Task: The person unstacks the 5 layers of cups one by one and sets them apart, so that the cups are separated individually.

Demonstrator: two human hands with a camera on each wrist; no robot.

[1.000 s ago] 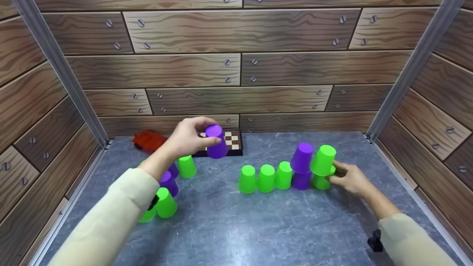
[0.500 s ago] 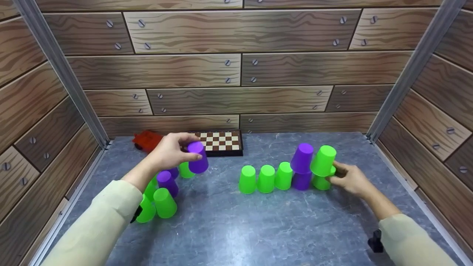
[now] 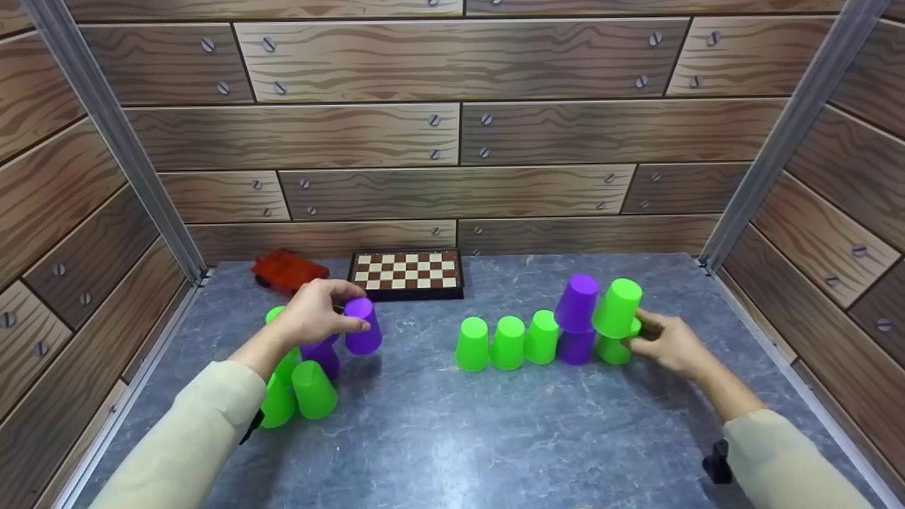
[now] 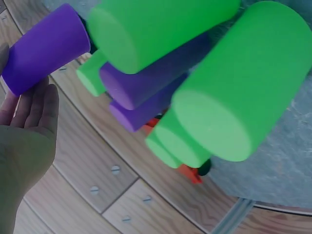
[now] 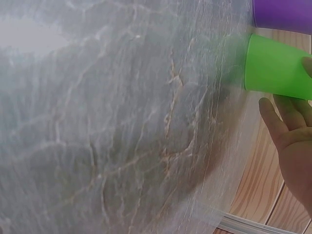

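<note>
My left hand [image 3: 311, 314] grips an upside-down purple cup [image 3: 363, 326] at the right side of the left cup group. In the left wrist view, fingers lie along this purple cup [image 4: 46, 48]. Beside it stand a purple cup [image 3: 322, 359] and a green cup [image 3: 314, 390], with more green cups partly under the forearm. My right hand [image 3: 668, 343] holds the lower green cup [image 3: 614, 351] at the right end of a row; the right wrist view shows fingers and thumb around this green cup [image 5: 273, 66]. Above it sit an upper green cup [image 3: 619, 307] and an upper purple cup [image 3: 577, 304].
The row continues leftward with a lower purple cup [image 3: 575, 346] and green cups [image 3: 472, 345]. At the back lie a chessboard [image 3: 406, 273] and a red toy car [image 3: 286, 271]. Wood-patterned walls [image 3: 459, 134] enclose the grey marbled table [image 3: 438, 424].
My left hand has carried the purple cup left and down from over the chessboard to the left group, where it covers a green cup seen earlier. The right hand has stayed put.
</note>
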